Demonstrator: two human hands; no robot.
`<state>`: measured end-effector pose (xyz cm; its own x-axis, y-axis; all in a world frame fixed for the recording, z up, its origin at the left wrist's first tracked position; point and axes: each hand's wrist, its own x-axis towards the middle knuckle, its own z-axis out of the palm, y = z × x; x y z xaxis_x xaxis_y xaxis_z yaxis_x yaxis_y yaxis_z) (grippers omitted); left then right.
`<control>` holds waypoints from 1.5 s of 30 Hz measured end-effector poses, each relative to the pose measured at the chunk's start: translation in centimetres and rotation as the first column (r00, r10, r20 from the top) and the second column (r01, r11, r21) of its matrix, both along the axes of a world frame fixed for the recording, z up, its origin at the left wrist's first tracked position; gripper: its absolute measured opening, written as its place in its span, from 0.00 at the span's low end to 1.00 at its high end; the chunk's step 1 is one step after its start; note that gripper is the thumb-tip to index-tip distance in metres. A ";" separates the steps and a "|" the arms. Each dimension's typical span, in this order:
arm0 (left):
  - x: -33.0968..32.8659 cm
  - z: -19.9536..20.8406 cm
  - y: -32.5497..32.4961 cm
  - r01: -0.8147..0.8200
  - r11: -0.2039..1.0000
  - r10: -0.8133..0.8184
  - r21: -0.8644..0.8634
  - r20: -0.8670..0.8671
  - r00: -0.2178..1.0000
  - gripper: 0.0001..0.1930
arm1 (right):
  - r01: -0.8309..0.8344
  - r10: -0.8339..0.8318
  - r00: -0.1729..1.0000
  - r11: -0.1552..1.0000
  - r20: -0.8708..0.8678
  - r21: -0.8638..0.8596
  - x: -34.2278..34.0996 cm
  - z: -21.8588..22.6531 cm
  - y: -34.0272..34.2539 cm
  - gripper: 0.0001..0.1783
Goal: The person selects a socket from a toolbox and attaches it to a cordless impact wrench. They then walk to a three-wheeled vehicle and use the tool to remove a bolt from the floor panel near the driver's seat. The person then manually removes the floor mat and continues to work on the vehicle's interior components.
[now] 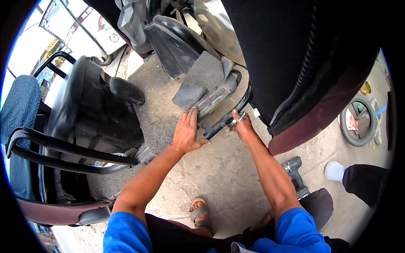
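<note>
My left hand point(185, 133) lies with fingers stretched forward against the end of the dusty grey plastic trim point(217, 97), its thumb pointing right. My right hand point(244, 125) is closed on a small silver metal tool point(234, 122), whose exact kind is hard to make out. Between the hands runs a black metal bar point(223, 121) with a short bracket at its near end; the right hand is beside it. Above the left hand, a grey rubber mat point(200, 80) is folded up over the vehicle floor point(149, 92).
A black seat point(88, 101) with a curved black armrest point(76, 149) stands at left. The black and maroon vehicle panel point(295, 84) hangs at right. A cordless power tool point(295, 177) lies on the ground near another person's white shoe point(334, 171). A tyre point(357, 122) rests far right.
</note>
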<state>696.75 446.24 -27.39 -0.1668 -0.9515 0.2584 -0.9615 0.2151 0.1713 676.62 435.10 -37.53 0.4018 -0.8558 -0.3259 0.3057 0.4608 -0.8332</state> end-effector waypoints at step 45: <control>-4.1 0.6 0.3 -0.211 0.918 0.048 0.336 0.433 0.900 0.54 | 0.078 -0.095 0.985 0.989 0.142 0.125 -0.7 -3.3 3.4 0.17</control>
<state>692.60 446.49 -26.81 -0.0480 -0.9833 -0.1755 -0.9762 0.0834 -0.2004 675.90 438.51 -40.83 0.3791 -0.8482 -0.3699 0.4643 0.5202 -0.7168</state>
